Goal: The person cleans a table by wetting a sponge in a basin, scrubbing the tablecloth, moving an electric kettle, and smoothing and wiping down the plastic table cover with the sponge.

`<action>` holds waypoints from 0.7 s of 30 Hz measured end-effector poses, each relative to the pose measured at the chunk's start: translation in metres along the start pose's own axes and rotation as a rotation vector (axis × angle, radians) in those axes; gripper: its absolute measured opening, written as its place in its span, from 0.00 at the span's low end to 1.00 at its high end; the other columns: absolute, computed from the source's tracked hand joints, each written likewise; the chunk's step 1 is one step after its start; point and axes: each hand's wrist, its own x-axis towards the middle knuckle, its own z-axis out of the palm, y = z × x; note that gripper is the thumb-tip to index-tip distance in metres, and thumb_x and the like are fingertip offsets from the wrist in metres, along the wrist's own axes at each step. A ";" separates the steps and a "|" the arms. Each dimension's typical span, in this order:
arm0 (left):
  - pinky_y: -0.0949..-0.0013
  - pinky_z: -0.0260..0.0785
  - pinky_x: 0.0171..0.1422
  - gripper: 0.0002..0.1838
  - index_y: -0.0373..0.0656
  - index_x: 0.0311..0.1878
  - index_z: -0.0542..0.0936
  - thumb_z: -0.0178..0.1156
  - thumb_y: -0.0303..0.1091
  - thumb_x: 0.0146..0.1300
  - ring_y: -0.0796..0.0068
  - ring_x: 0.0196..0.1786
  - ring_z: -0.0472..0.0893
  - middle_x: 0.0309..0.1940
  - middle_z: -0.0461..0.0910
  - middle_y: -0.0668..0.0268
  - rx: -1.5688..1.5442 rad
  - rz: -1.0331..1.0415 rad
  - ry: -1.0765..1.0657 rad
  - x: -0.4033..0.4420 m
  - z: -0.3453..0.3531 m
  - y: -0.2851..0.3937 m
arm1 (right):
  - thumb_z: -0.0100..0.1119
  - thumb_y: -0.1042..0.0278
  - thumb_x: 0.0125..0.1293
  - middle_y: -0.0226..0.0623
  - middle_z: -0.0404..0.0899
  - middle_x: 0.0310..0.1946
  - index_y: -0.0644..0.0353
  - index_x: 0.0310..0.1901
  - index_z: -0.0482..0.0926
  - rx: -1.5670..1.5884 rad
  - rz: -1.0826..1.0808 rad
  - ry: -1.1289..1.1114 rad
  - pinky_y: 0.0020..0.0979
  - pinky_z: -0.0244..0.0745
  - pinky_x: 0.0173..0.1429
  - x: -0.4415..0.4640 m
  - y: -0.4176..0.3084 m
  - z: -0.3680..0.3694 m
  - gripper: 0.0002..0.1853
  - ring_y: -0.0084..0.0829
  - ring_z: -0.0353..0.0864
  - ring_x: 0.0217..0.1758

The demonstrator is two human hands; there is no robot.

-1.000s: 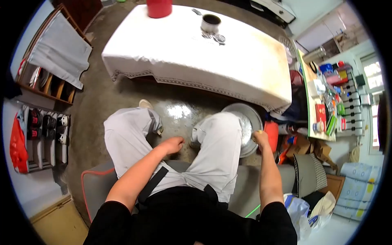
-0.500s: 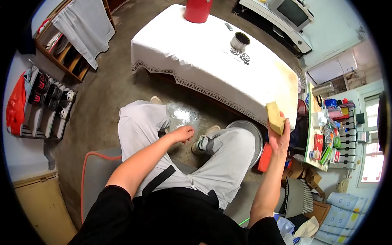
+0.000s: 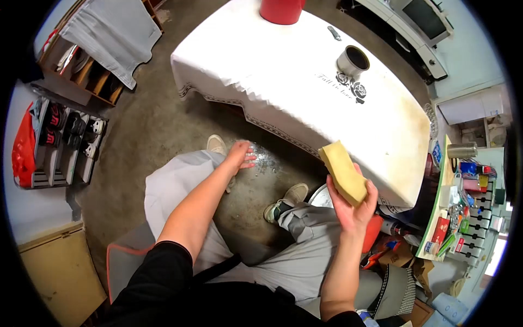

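The right hand (image 3: 357,214) grasps the yellow block (image 3: 344,173) between thumb and fingers — long axis slanting forward-left — while the left hand (image 3: 237,156) (farther off) hangs loosely open.

This looks like the living room of a home. At its middle stands a long table (image 3: 261,60) under a white tablecloth printed with roses. On the near side of the table is a grey sofa (image 3: 125,267) with orange piping, and a cushion (image 3: 393,291) lies at its right end. Beyond the table's far right side, a television (image 3: 425,20) sits on a low white cabinet (image 3: 397,24). Left of the table are a shoe rack (image 3: 70,143) holding sneakers and a wooden shelf unit (image 3: 98,82) partly covered by grey cloth (image 3: 115,35).
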 end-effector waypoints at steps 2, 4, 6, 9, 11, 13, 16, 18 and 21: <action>0.51 0.83 0.50 0.35 0.44 0.73 0.55 0.50 0.56 0.74 0.53 0.57 0.80 0.62 0.69 0.56 -0.125 -0.011 -0.001 0.024 -0.005 0.007 | 0.59 0.55 0.65 0.47 0.72 0.65 0.62 0.64 0.70 0.000 0.033 -0.054 0.59 0.57 0.76 0.004 -0.010 -0.003 0.29 0.49 0.67 0.71; 0.51 0.83 0.51 0.41 0.44 0.77 0.49 0.50 0.60 0.73 0.49 0.61 0.78 0.68 0.64 0.53 -0.271 -0.005 0.010 0.045 -0.004 0.008 | 0.60 0.53 0.64 0.47 0.71 0.66 0.61 0.64 0.69 0.006 0.027 -0.062 0.60 0.58 0.75 0.011 -0.015 -0.006 0.31 0.49 0.67 0.71; 0.53 0.81 0.54 0.48 0.45 0.80 0.40 0.49 0.64 0.72 0.46 0.67 0.74 0.76 0.55 0.51 -0.348 0.012 -0.054 0.064 -0.003 0.006 | 0.60 0.50 0.63 0.45 0.70 0.66 0.58 0.65 0.69 -0.008 0.016 -0.052 0.61 0.60 0.73 0.012 -0.019 -0.008 0.32 0.50 0.66 0.72; 0.59 0.80 0.54 0.47 0.47 0.80 0.43 0.45 0.68 0.71 0.48 0.67 0.74 0.78 0.53 0.55 -0.426 0.004 -0.083 0.077 0.006 0.008 | 0.59 0.44 0.63 0.37 0.70 0.67 0.53 0.67 0.70 -0.079 0.001 -0.068 0.56 0.64 0.66 0.012 -0.021 -0.016 0.33 0.44 0.65 0.71; 0.60 0.80 0.52 0.45 0.50 0.80 0.47 0.44 0.69 0.71 0.49 0.67 0.74 0.78 0.55 0.58 -0.419 0.034 -0.192 0.086 0.010 0.009 | 0.58 0.40 0.63 0.32 0.70 0.68 0.49 0.67 0.72 -0.128 -0.003 -0.078 0.52 0.67 0.60 0.013 -0.023 -0.021 0.34 0.40 0.64 0.70; 0.61 0.80 0.50 0.41 0.53 0.78 0.53 0.42 0.69 0.72 0.50 0.66 0.76 0.76 0.59 0.63 -0.423 0.050 -0.245 0.090 0.018 0.016 | 0.58 0.40 0.63 0.32 0.69 0.68 0.50 0.67 0.72 -0.140 -0.002 -0.068 0.52 0.67 0.60 0.014 -0.022 -0.020 0.34 0.39 0.63 0.71; 0.60 0.81 0.48 0.42 0.53 0.77 0.56 0.45 0.71 0.69 0.53 0.61 0.78 0.73 0.63 0.63 -0.482 0.082 -0.319 0.093 0.028 0.023 | 0.58 0.40 0.63 0.32 0.69 0.68 0.50 0.67 0.72 -0.139 0.010 -0.028 0.52 0.67 0.60 0.013 -0.021 -0.019 0.34 0.39 0.64 0.71; 0.61 0.81 0.46 0.38 0.51 0.73 0.62 0.46 0.69 0.70 0.56 0.56 0.80 0.66 0.70 0.64 -0.537 0.067 -0.340 0.094 0.033 0.023 | 0.58 0.41 0.63 0.32 0.69 0.68 0.50 0.67 0.72 -0.137 0.016 -0.006 0.52 0.66 0.61 0.011 -0.021 -0.018 0.34 0.39 0.64 0.71; 0.64 0.81 0.44 0.31 0.48 0.64 0.70 0.47 0.63 0.72 0.64 0.50 0.82 0.56 0.78 0.67 -0.615 0.040 -0.455 0.092 0.034 0.019 | 0.58 0.43 0.64 0.36 0.69 0.68 0.52 0.67 0.71 -0.112 0.028 -0.067 0.53 0.64 0.64 0.017 -0.019 -0.015 0.33 0.40 0.64 0.71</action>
